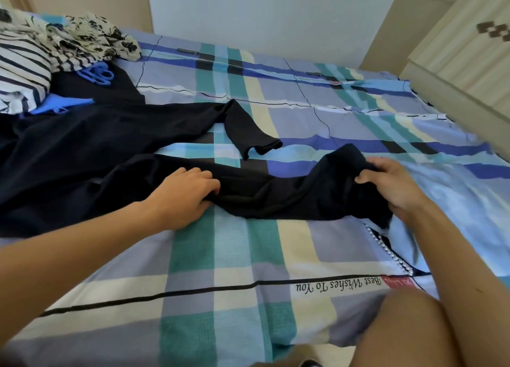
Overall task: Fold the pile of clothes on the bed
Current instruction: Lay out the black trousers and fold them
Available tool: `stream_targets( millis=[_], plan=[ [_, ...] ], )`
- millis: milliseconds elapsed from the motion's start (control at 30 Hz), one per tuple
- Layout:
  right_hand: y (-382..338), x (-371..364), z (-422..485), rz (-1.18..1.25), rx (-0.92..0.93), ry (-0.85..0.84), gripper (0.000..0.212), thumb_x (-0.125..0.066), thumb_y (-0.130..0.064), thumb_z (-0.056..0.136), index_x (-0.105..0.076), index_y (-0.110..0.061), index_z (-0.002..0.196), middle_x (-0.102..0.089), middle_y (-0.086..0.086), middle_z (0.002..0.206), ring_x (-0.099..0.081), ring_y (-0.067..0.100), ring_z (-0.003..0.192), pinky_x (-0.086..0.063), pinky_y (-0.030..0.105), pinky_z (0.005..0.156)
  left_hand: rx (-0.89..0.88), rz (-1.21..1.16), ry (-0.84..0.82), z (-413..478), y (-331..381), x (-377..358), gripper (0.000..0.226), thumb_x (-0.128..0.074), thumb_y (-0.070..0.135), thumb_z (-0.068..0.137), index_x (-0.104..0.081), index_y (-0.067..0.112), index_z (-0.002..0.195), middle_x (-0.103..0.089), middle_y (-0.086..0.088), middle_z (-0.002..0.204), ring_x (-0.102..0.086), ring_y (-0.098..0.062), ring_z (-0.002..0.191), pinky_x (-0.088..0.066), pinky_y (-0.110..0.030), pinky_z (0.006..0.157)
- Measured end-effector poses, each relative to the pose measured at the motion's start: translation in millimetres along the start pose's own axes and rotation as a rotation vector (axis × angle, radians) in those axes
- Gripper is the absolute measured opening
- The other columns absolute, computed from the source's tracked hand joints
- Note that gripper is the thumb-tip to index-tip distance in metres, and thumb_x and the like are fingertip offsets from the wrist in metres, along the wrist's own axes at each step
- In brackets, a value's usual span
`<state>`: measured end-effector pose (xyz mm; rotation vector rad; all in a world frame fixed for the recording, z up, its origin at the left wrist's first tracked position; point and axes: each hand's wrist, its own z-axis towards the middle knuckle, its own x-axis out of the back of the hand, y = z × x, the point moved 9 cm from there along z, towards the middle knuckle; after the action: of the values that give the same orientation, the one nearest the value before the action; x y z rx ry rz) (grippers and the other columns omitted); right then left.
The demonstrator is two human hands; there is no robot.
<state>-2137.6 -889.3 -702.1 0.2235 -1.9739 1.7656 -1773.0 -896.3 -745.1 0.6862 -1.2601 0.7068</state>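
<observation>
A bare knee [408, 328] pushes in at the near edge of the bed [248, 256], whose plaid cover carries the words "Best Wishes To You", upside down from here. Just past that, both arms reach over the cover to a black top [82, 151] lying spread out toward the left.

The left hand [182, 198] rests on the near sleeve [276, 192], close to where it joins the body, with its fingers [212, 188] curled into the cloth and pinching a fold. The right hand [397, 187] holds the cuff end of that sleeve bunched up off the cover, fingers closed around it. The sleeve runs between the two hands in loose wrinkles. Under the right wrist a strip of beaded trim [386, 246] shows on a pale cloth, partly hidden by the arm.

Further back, the far sleeve [245, 129] lies bent on the cover, cuff pointing toward the person.

At the far left corner sits the pile [41, 52]: a striped cloth [22, 65] and a floral cloth [93, 35], with a blue cloth [63, 104] and a blue plastic thing [96, 74] at its edge, resting on the top. I can't tell what the plastic thing is.

A pale cabinet [469, 52] stands at the right side, and a wall [262, 7] lies behind the bed.
</observation>
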Motion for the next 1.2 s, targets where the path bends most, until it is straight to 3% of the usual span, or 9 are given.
stream_targets(
  millis=[267,400,500,700,767,833,1000,1100,1200],
  plan=[
    [-8,89,-8,0.863,0.256,0.379,0.042,-0.053,0.014,0.077,-0.066,-0.005,0.112,-0.068,0.01,0.11,-0.065,0.023,0.101,-0.051,0.031,0.096,0.009,-0.577,0.276,3,22,72,0.019,-0.049,0.021,0.094,-0.051,0.021,0.075,-0.053,0.002,0.063,-0.049,-0.02,0.059,-0.042,-0.045,0.055],
    [3,88,-19,0.4,0.171,0.417,0.051,-0.048,0.022,0.073,-0.075,-0.021,0.07,-0.074,-0.01,0.076,-0.066,0.011,0.079,-0.052,0.024,0.078,-0.128,-0.448,-0.06,-7,58,30,0.011,-0.047,0.032,0.091,-0.057,0.028,0.086,-0.06,0.01,0.079,-0.058,-0.014,0.072,-0.049,-0.04,0.065],
    [13,77,-20,0.021,0.055,0.299,0.042,-0.048,0.022,0.074,-0.073,-0.012,0.074,-0.07,0.001,0.073,-0.061,0.019,0.075,-0.051,0.029,0.074,-0.171,-0.268,-0.305,-19,73,-11,0.011,-0.052,0.036,0.093,-0.058,0.033,0.102,-0.053,0.016,0.101,-0.058,-0.011,0.092,-0.05,-0.036,0.078],
    [51,97,-35,-0.276,-0.22,0.279,0.008,-0.048,0.018,0.077,-0.055,0.02,0.08,-0.053,0.01,0.072,-0.046,0.021,0.073,-0.036,0.032,0.066,-0.175,-0.273,-0.337,-20,77,-17,0.014,-0.058,0.042,0.09,-0.046,0.041,0.095,-0.053,0.019,0.096,-0.053,-0.003,0.085,-0.047,-0.028,0.075],
    [67,106,-44,-0.308,-0.377,0.302,0.009,-0.05,0.015,0.081,-0.051,0.011,0.073,-0.05,0.009,0.06,-0.047,0.018,0.058,-0.032,0.032,0.061,-0.181,-0.278,-0.356,-21,78,-19,0.016,-0.058,0.041,0.089,-0.043,0.042,0.092,-0.055,0.019,0.093,-0.052,-0.002,0.084,-0.047,-0.029,0.074],
    [72,104,-58,-0.225,-0.468,0.32,0.017,-0.053,-0.005,0.091,-0.052,-0.002,0.074,-0.055,0.01,0.065,-0.055,0.014,0.049,-0.039,0.031,0.062,-0.188,-0.279,-0.372,-22,79,-21,0.015,-0.058,0.039,0.09,-0.044,0.04,0.094,-0.056,0.017,0.092,-0.053,-0.002,0.086,-0.049,-0.032,0.077],
    [59,89,-68,-0.134,-0.442,0.285,0.063,-0.049,-0.071,0.089,-0.058,-0.011,0.104,-0.063,0.01,0.1,-0.063,0.029,0.091,-0.053,0.04,0.085,-0.22,-0.293,-0.389,-22,85,-18,0.013,-0.059,0.032,0.088,-0.047,0.036,0.092,-0.057,0.016,0.09,-0.052,-0.001,0.086,-0.049,-0.033,0.077],
    [56,74,-53,-0.298,-0.369,0.163,0.048,-0.077,-0.043,0.081,-0.067,0.002,0.093,-0.067,0.009,0.089,-0.063,0.022,0.079,-0.051,0.032,0.068,-0.224,-0.288,-0.386,-23,85,-17,0.012,-0.058,0.032,0.087,-0.048,0.035,0.093,-0.057,0.016,0.091,-0.054,-0.003,0.086,-0.05,-0.035,0.077],
    [58,58,-45,-0.376,-0.318,0.028,0.035,-0.077,-0.01,0.076,-0.066,0.009,0.103,-0.063,0.012,0.087,-0.061,0.027,0.084,-0.044,0.034,0.077,-0.233,-0.28,-0.376,-24,86,-18,0.012,-0.057,0.032,0.088,-0.047,0.036,0.094,-0.057,0.017,0.093,-0.053,-0.003,0.087,-0.049,-0.035,0.078]
  ],
)
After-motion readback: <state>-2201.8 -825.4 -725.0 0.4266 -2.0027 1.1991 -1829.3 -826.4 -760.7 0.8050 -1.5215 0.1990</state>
